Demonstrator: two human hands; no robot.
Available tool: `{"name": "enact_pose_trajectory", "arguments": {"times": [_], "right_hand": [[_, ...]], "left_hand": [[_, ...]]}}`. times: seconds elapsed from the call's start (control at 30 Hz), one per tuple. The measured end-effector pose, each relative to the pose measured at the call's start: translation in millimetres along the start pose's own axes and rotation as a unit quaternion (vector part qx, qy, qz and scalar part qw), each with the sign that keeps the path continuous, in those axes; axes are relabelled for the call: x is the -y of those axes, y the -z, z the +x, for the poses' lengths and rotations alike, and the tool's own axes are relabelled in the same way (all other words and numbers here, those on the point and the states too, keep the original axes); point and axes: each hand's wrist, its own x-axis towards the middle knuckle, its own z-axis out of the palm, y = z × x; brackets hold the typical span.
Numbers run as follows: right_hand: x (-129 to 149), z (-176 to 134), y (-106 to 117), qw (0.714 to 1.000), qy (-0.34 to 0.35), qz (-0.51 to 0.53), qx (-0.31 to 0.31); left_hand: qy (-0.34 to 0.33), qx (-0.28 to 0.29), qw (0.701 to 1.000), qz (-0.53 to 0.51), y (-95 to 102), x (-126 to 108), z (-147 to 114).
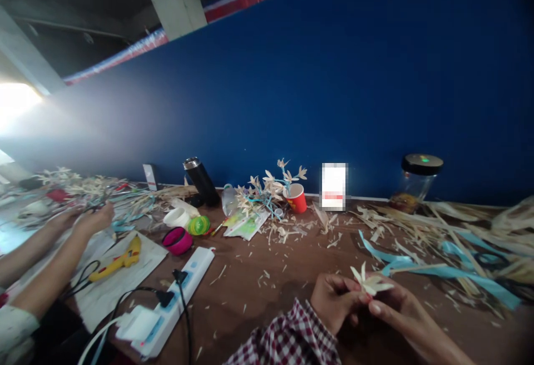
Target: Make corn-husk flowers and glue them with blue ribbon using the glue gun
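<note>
Straw flower (pixel 369 285) in the head view: held above the table (pixel 233 287), its base pinched between the fingertips of the left hand (pixel 336 301) and the right hand (pixel 398 305). Its pale, pointed petals fan outward and look already gathered. No blue stem shows on it, unlike the flower spray (pixel 274 188) by the red paper cup (pixel 296 199); fingers hide whether its base is bound.

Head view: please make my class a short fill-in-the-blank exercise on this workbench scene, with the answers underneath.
1. The left hand and right hand together hold a pale ____ with pointed petals.
2. The glue gun lying on the pale sheet is ____ in colour.
3. The paper cup is mostly ____ on the outside.
4. The checked sleeve leads to the person's ____ hand.

Missing words: flower; yellow; red; left.
</note>
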Motion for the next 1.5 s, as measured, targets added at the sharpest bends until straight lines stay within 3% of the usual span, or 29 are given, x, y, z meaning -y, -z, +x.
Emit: {"name": "enact_pose_trajectory", "arguments": {"times": [0.13,0.33,0.43,0.63,0.77,0.93,1.2,1.4,1.5], "right_hand": [[7,1,-2,0.999,0.017,0.009,0.049],[5,1,-6,0.997,0.011,0.062,0.052],[2,1,-6,0.996,0.013,0.077,0.050],[-3,3,-1,0.985,0.072,0.119,0.103],[-17,10,4,0.986,0.084,0.122,0.082],[-29,14,8,0.988,0.085,0.103,0.076],[-20,8,4,0.993,0.083,0.067,0.052],[-22,8,-4,0.993,0.091,0.071,0.040],[-20,8,-4,0.992,0.089,0.080,0.045]], "left_hand": [[-0.011,-0.013,1.000,0.001,-1.7,0,-1],[-0.011,-0.027,0.999,-0.022,-5.4,-6,1],[-0.016,-0.006,0.999,-0.041,-4.4,-8,2],[-0.038,0.027,0.999,-0.011,4.3,-7,7],[-0.073,0.045,0.996,-0.009,12.1,1,15],[-0.072,0.034,0.995,0.060,16.9,6,15],[-0.128,-0.074,0.974,0.171,1.5,-11,6],[-0.158,-0.022,0.961,0.226,4.6,-13,4],[-0.153,-0.022,0.959,0.236,7.1,-11,6]]}}
